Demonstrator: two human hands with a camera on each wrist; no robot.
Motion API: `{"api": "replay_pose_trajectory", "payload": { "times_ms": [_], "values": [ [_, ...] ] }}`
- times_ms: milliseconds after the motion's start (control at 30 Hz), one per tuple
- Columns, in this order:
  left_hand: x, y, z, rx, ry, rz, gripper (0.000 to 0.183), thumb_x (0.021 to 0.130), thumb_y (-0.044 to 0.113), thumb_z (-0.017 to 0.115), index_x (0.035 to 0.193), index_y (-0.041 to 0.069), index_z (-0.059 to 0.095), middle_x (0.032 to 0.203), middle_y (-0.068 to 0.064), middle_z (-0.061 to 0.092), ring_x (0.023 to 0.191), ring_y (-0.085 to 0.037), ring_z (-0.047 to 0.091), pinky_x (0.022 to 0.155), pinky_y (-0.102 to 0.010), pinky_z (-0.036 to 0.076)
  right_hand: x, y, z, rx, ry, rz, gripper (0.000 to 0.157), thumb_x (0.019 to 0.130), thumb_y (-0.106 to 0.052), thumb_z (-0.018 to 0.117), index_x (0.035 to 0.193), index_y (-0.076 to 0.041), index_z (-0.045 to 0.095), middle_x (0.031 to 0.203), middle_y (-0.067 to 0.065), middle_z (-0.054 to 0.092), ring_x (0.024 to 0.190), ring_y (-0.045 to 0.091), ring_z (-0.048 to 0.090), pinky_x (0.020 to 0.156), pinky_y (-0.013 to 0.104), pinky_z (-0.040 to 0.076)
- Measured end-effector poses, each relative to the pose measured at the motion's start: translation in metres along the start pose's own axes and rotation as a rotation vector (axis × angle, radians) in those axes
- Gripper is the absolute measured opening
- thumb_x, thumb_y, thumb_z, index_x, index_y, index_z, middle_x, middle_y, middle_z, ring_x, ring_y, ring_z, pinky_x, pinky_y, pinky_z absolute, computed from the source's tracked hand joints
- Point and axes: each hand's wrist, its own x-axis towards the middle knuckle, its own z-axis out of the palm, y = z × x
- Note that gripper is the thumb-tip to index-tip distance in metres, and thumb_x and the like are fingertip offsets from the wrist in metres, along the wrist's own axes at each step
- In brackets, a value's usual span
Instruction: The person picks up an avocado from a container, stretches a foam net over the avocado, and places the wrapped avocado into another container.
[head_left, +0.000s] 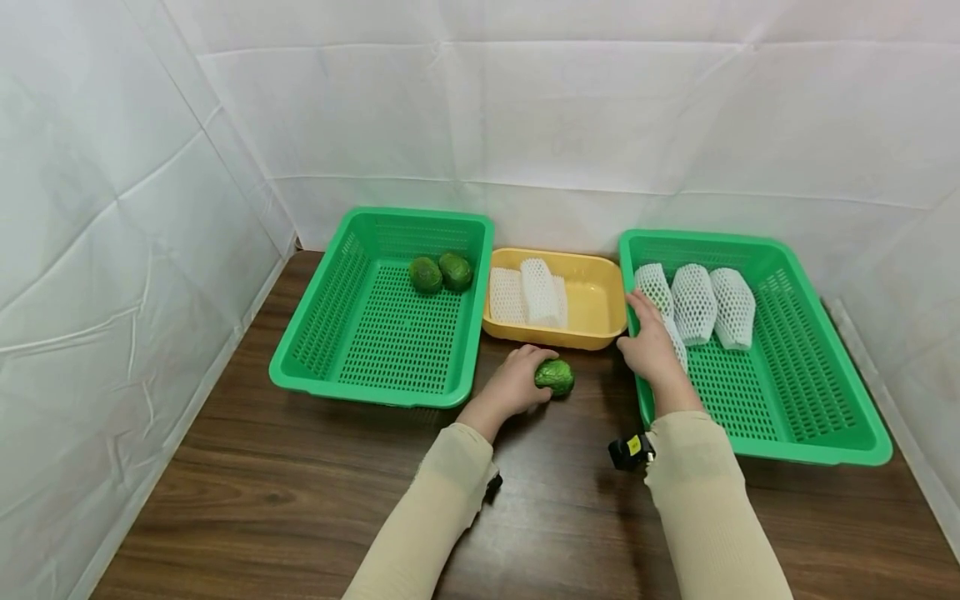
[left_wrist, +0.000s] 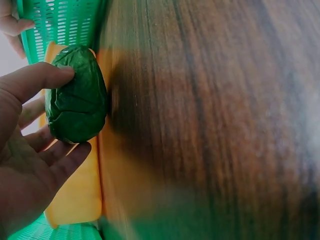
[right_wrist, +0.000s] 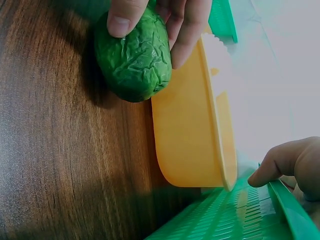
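Note:
My left hand (head_left: pixel 517 379) holds a green avocado (head_left: pixel 555 377) with a wrinkled skin just above the table, in front of the yellow tray. In the left wrist view the thumb lies on one side of the avocado (left_wrist: pixel 77 100) and the fingers lie beneath and behind it. My right hand (head_left: pixel 654 343) is over the left rim of the right green basket (head_left: pixel 810 454), its fingers spread. Beside it are several white foam net sleeves (head_left: pixel 693 304), with something green showing through some of them. Part of the nearest sleeve is hidden by this hand.
Two avocados (head_left: pixel 426 275) lie in the left green basket (head_left: pixel 375 392). Between the baskets stands the yellow tray (head_left: pixel 596 304), with several flat white foam nets (head_left: pixel 538 292) at its left. A white cloth wall (head_left: pixel 555 125) rises behind and on both sides.

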Motion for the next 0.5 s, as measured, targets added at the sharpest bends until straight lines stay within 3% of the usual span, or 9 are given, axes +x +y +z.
{"api": "replay_pose_trajectory", "payload": {
  "times_ms": [500],
  "values": [
    [-0.0002, -0.0013, 0.0009, -0.049, 0.004, 0.013, 0.061, 0.082, 0.015, 0.071, 0.136, 0.020, 0.044, 0.133, -0.004, 0.045, 0.119, -0.023, 0.041, 0.093, -0.037, 0.040, -0.0001, -0.0006, -0.0002, -0.010, -0.002, 0.000, 0.069, 0.085, 0.010, 0.041, 0.148, -0.002, 0.014, 0.154, 0.011, 0.001, 0.139, 0.034, 0.003, 0.098, 0.053, 0.027]
  ]
}}
